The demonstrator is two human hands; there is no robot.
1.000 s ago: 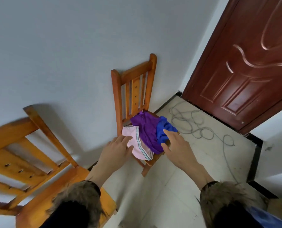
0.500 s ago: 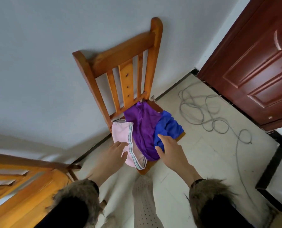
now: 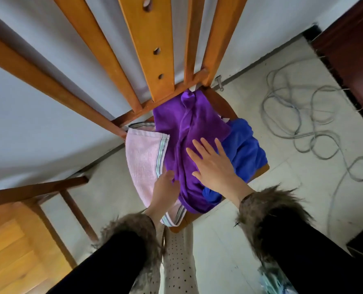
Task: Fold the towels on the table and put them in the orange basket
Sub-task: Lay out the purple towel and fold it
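Three towels lie heaped on the chair seat (image 3: 261, 169) at centre frame. The right hand (image 3: 213, 166) rests flat, fingers spread, on the purple towel (image 3: 184, 128); the left hand (image 3: 165, 190) pinches its edge beside the pink towel (image 3: 143, 158). The cloth looks soft, light and limp: best lifted by its corners.

Soft matt cloth towels (image 3: 189, 132) lie on a glossy varnished wooden chair (image 3: 155, 49) over smooth floor tiles (image 3: 282, 177).

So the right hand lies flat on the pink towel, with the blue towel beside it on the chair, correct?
Not quite. In the head view the right hand lies flat on the purple towel, not the pink one. The blue towel is beside it on the chair, as you said.
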